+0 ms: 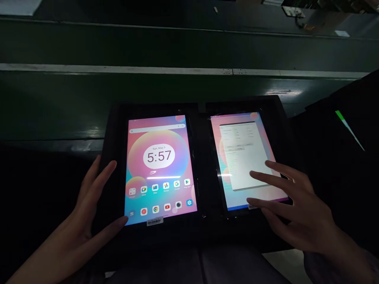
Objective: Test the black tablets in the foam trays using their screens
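Two lit tablets lie side by side in a dark tray (204,232). On the left tablet (160,169) a home screen shows 5:57 and rows of app icons, with a small barcode label (155,221) at its bottom edge. A pale, blurred window over a pink and blue background fills the right tablet (244,154). My left hand (85,213) has its fingers apart at the left side of the tray, its thumb at the left tablet's lower corner. Spread fingers of my right hand (299,205) hover over or touch the right tablet's lower right part; contact cannot be told.
Beyond the tray runs a dark green bench (89,94) with a pale metal strip (118,70) across it. A green and white pointed strip (349,129) lies on the dark area at right. Loose parts (296,14) sit at the far right.
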{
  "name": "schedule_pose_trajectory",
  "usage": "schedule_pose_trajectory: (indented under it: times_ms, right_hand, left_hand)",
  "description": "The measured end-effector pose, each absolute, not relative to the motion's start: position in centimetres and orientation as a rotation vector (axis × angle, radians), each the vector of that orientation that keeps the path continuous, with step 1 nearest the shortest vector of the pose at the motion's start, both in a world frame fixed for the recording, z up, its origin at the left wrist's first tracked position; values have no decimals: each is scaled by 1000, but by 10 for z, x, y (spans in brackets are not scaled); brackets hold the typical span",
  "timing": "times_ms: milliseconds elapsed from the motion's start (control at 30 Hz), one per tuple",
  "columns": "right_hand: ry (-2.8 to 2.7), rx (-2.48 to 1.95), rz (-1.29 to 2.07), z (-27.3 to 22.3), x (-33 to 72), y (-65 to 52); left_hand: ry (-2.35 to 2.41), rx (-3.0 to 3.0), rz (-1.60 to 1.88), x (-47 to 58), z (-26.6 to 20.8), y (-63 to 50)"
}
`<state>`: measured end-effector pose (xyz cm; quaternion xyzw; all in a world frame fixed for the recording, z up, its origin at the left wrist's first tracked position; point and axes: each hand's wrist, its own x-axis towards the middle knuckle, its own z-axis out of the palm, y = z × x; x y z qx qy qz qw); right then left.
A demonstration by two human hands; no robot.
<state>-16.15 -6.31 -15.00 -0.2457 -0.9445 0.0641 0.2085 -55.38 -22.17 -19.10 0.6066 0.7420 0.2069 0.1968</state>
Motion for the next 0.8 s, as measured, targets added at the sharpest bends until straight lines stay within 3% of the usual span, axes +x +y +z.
schedule_pose_trajectory:
  times_ms: [333,800]
  right_hand:
    - [-2686,-622,280,-153,-159,-71]
    - [-2719,-561,79,-154,-156,-63]
  left_hand:
    - [2057,1710,624,-549,-187,-218]
    - [2072,1587,697,-548,-192,-222]
